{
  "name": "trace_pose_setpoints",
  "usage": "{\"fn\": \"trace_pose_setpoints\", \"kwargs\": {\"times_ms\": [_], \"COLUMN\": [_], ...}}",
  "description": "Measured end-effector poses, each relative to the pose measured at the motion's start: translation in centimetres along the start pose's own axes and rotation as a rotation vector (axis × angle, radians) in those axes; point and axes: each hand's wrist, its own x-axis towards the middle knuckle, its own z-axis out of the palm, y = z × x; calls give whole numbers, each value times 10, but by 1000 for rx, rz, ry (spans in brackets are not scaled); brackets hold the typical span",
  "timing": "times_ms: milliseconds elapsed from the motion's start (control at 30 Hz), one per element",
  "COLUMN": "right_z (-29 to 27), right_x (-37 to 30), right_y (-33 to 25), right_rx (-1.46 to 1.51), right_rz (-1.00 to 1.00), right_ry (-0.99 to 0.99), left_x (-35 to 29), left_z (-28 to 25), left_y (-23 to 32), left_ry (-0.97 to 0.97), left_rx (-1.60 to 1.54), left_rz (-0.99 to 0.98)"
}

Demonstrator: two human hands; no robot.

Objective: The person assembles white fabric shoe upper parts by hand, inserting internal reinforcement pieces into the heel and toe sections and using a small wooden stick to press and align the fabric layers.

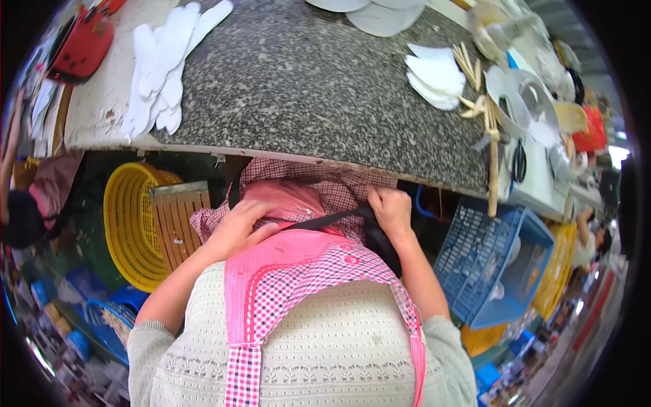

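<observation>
My right hand (391,209) is closed in a fist at the right side of my lap, gripping a black strap (325,221). The strap runs slackly leftward across the pink checked apron (291,268) I wear, and a wider black part hangs beside my right wrist. My left hand (239,227) rests on the apron at the left of my lap, its fingers stretched out and the thumb near the strap's left end. Red and dark checked cloth (342,186) lies bunched between my hands, under the table edge.
The speckled stone tabletop (291,88) ahead holds white strips (159,68) at left and white curved pieces (437,74) at right. Near these lies a wooden-handled tool (493,163). A yellow basket (119,224) and a slatted wooden stool (182,227) stand left; a blue crate (475,258) stands right.
</observation>
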Motion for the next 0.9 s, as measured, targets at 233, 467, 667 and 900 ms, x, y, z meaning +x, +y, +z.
{"fn": "trace_pose_setpoints", "kwargs": {"times_ms": [233, 467, 667, 900], "right_z": [18, -43, -139, -150], "right_x": [-59, -18, 95, 290], "right_y": [36, 13, -35, -51], "right_rx": [190, 86, 692, 361], "right_rz": [109, -81, -367, -462], "right_ry": [-27, -338, -692, 486], "left_x": [-54, -69, 62, 303], "left_z": [27, 16, -74, -146], "left_y": [-1, 1, 69, 106], "left_ry": [648, 286, 660, 767], "left_rx": [194, 419, 274, 224], "left_rz": [-347, -314, 300, 445]}}
